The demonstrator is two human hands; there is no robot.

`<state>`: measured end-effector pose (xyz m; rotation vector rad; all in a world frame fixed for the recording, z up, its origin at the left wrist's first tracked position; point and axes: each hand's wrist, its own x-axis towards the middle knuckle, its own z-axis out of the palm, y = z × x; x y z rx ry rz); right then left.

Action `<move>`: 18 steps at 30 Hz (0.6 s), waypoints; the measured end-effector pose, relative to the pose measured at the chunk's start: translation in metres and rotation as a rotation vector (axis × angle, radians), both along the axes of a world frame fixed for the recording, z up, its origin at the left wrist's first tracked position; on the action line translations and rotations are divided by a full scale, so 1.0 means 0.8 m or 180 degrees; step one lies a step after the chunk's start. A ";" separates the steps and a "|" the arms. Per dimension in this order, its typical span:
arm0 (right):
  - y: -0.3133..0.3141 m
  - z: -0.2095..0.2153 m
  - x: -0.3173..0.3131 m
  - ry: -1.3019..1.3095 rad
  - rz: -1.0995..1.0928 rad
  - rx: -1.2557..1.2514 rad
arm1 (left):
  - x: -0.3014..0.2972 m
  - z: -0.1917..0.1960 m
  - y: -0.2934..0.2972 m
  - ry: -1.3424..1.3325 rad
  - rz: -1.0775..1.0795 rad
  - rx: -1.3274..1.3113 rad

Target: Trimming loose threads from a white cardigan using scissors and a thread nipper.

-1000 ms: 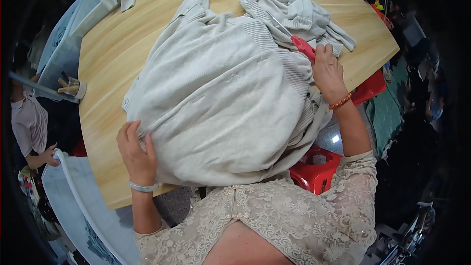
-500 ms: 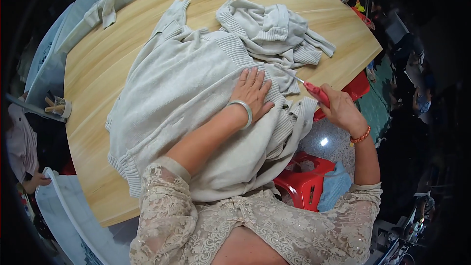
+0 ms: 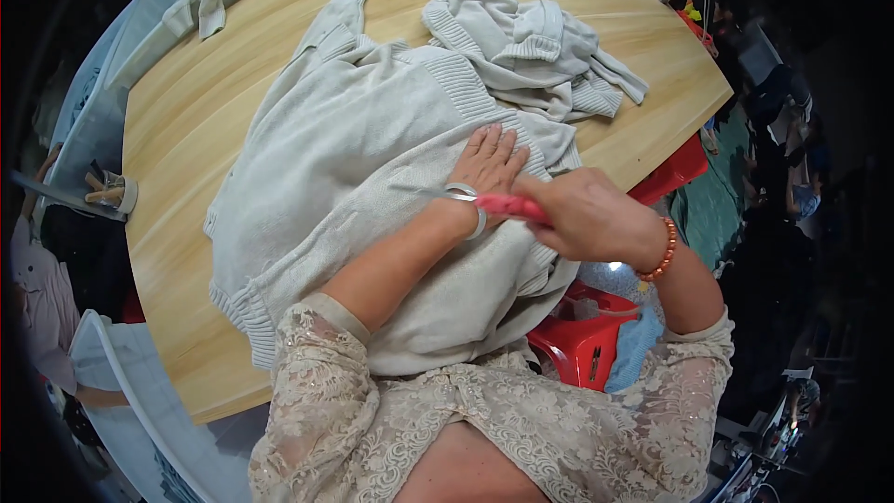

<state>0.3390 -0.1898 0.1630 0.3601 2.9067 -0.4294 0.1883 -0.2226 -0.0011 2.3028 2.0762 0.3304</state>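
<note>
A pale grey knitted sweater (image 3: 326, 168) lies spread over the round wooden table, its ribbed edge toward the right. My left hand (image 3: 489, 163) rests flat on it with fingers stretched out, next to the ribbing. My right hand (image 3: 591, 214) is closed round a red-handled tool (image 3: 512, 207) with a slim metal blade. Its tip points left, passing above my left wrist and bracelet; whether it is scissors or another tool cannot be made out. Beyond my hands lies a second bunched pale grey knit garment (image 3: 521, 42).
A pale plastic bin (image 3: 177, 23) stands at the table's far left, a knit piece over its rim. A cup of tools (image 3: 116, 196) sits by the left edge. Below the right side is a red stool (image 3: 582, 345) with blue cloth (image 3: 635, 349). Another bin (image 3: 135, 391) is lower left.
My right hand has moved left with the red-handled tool, from beside the ribbed edge to above my left wrist. My left hand stays flat on the sweater.
</note>
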 end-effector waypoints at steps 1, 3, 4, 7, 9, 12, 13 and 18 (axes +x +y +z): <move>-0.009 -0.002 -0.010 0.0061 0.0149 -0.0074 | -0.001 -0.005 0.008 0.0065 -0.0019 -0.0067; -0.021 -0.005 -0.019 0.0323 0.0480 -0.0095 | 0.000 -0.016 0.013 0.0045 -0.0029 -0.0067; -0.018 -0.007 -0.015 0.0323 0.0478 -0.0104 | 0.002 -0.015 0.012 -0.0026 -0.0031 -0.0037; 0.011 -0.010 0.009 -0.0007 -0.0250 0.0278 | 0.011 -0.004 -0.010 -0.0173 0.0133 0.0069; 0.042 -0.026 0.041 0.0069 -0.0667 0.0688 | -0.001 0.006 -0.027 -0.0347 0.0119 0.0030; 0.051 -0.024 0.073 -0.0130 -0.1044 0.0889 | -0.002 -0.003 -0.044 -0.0396 0.0177 0.0262; 0.046 -0.020 0.077 -0.0196 -0.1076 0.0872 | 0.000 -0.002 -0.044 -0.0398 0.0176 0.0290; -0.014 0.006 0.023 -0.0189 -0.0408 0.0248 | -0.001 -0.010 -0.046 -0.0368 0.0223 0.0248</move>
